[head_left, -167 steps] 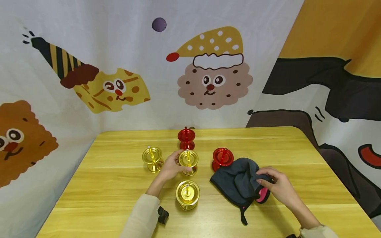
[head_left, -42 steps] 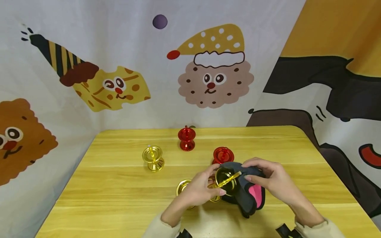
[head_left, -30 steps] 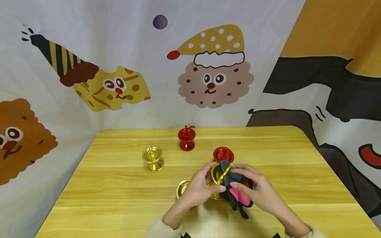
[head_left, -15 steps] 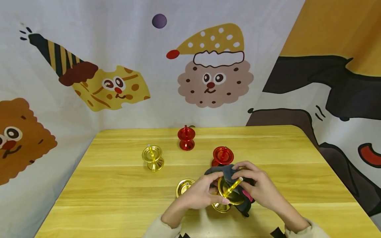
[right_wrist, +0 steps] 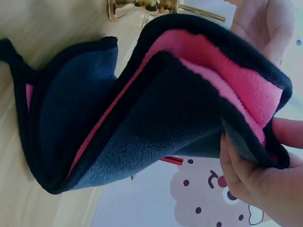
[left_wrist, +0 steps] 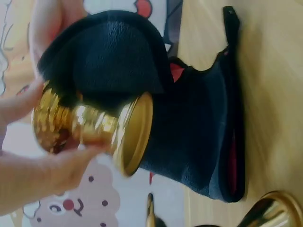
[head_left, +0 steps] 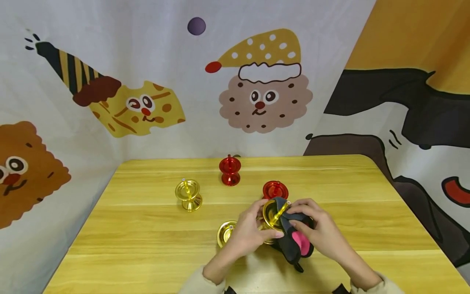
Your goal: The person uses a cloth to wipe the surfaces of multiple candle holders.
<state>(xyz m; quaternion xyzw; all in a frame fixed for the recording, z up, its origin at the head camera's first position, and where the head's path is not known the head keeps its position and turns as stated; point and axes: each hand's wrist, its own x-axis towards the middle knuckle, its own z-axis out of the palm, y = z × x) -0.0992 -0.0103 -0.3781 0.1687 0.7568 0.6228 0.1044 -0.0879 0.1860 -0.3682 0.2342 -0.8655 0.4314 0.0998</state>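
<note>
My left hand [head_left: 247, 230] grips a gold candle holder [left_wrist: 94, 120] by its waist, fingers on the far side and thumb in front. The holder is tilted, its dish and spike leaning toward my right hand [head_left: 318, 228]. That hand pinches a folded dark grey cloth [right_wrist: 137, 118] with black edging and a pink underside. Part of the cloth lies over the dish's right side, close by the spike. In the left wrist view the cloth hangs behind the holder, which partly hides it. The rest of the cloth drops toward the table, its black loop lowest.
A second gold holder [head_left: 225, 233] stands partly hidden behind my left forearm. Another gold one [head_left: 188, 192] is at the left. Red holders stand at the back [head_left: 230, 175] and just behind the cloth [head_left: 275, 190]. A printed curtain [head_left: 154, 147] hangs behind the wooden table [head_left: 128, 245].
My left hand has taken the middle gold holder and brought it right to the cloth. My right hand has gathered up the cloth. Over the last second the holder tips back and forth against it.
</note>
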